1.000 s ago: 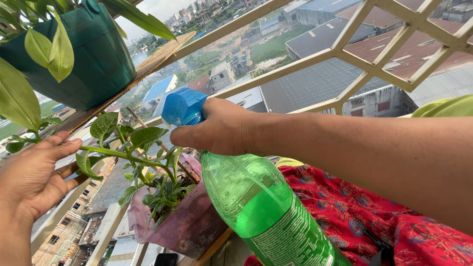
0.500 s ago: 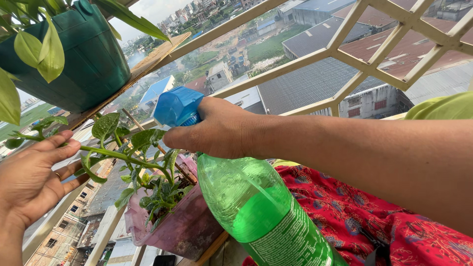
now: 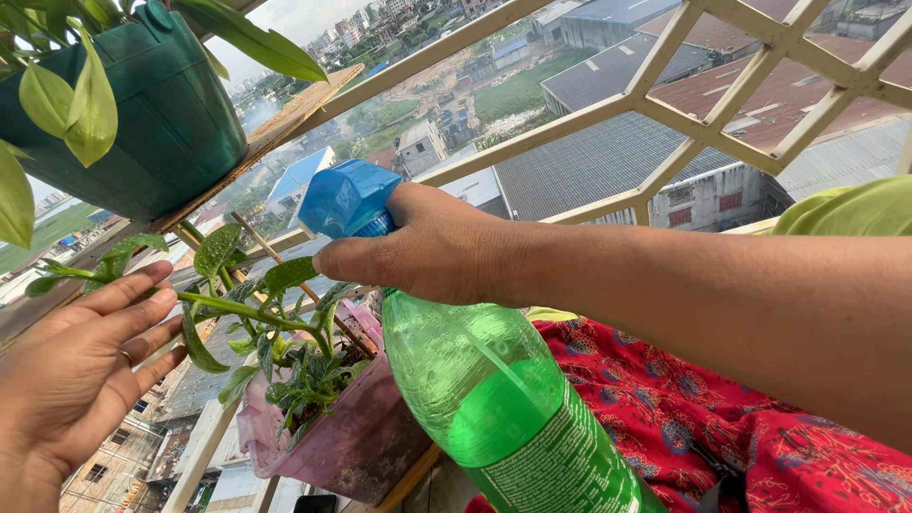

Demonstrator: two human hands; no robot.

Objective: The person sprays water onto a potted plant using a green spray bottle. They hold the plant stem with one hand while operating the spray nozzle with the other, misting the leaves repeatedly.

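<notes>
Beyond a cream lattice railing (image 3: 665, 90), rooftops spread out. One right hand (image 3: 427, 252) wraps closed fingers around the neck of one translucent green plastic spray bottle (image 3: 494, 399) with a blue angular nozzle (image 3: 347, 198). One left hand (image 3: 76, 370), fingers spread open, cradles a slender leafy stem (image 3: 242, 309) rising from one pink pot (image 3: 351, 442).

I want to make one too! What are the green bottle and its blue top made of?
The green bottle looks like clear, glossy plastic: light passes through and the liquid line shows inside. The blue spray top looks like solid, smooth plastic, since nothing shows through. The right hand grips its neck.
</notes>
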